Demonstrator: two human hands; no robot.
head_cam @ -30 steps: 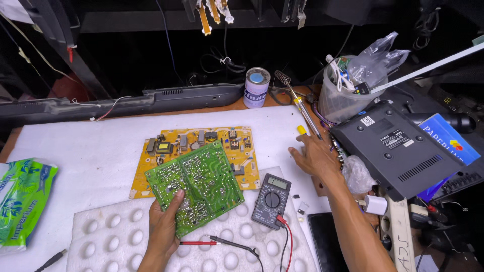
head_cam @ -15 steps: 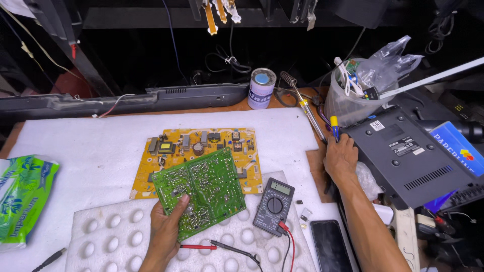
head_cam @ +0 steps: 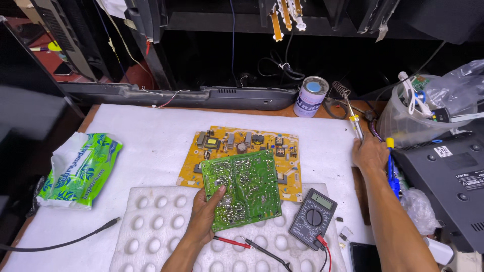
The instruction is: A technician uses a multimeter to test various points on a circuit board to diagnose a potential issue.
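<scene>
A person's left hand (head_cam: pixel 204 216) grips the lower left edge of a green circuit board (head_cam: pixel 242 189), solder side up, fingers closed around its rim with the thumb on top, holding it tilted above a yellow circuit board (head_cam: pixel 237 146) that lies flat on the white worktop (head_cam: pixel 146 131). At three o'clock from the boards, the right hand (head_cam: pixel 370 153) rests at the worktop's edge, its fingers curled around the handle of a soldering iron (head_cam: pixel 353 118) whose shaft points toward twelve o'clock, into a coiled wire stand (head_cam: pixel 341 89). A black digital multimeter (head_cam: pixel 312 219) sits at five o'clock from the green board on a dimpled white foam sheet (head_cam: pixel 151 226), its red and black probes (head_cam: pixel 242 244) lying loose at six o'clock. A small tin with a blue lid (head_cam: pixel 311 95) stands at one o'clock, a green-and-white packet (head_cam: pixel 80 168) at nine o'clock. Done well, the iron would be drawn straight out of the coil by its insulated handle, the tip kept away from the meter leads and the foam, while the left hand keeps the green board steady by its edges, fingers clear of the joints, and angled so the solder side faces the light.
</scene>
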